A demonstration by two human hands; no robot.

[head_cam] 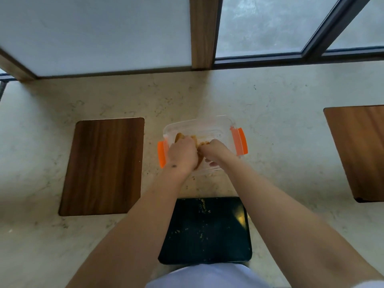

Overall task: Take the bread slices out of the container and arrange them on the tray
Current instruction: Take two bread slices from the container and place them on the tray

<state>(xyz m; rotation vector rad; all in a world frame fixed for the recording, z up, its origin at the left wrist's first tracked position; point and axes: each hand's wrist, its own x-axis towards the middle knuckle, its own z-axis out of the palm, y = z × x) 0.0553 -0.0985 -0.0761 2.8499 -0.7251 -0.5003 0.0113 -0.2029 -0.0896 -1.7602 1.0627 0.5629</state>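
A clear plastic container (216,126) with orange side clips sits on the pale counter ahead of me. Both hands are inside it. My left hand (182,151) is curled over browned bread slices (179,136) at the container's left side. My right hand (216,149) pinches a bread slice near the middle, with its fingers closed around the crust. The hands hide most of the bread. A dark tray (207,231) lies nearer to me, between my forearms, with only scattered crumbs on it.
A dark wooden board (104,166) lies left of the container and a lighter wooden board (359,150) at the right edge. A frosted window and a wooden post stand behind the marble-look counter (280,113).
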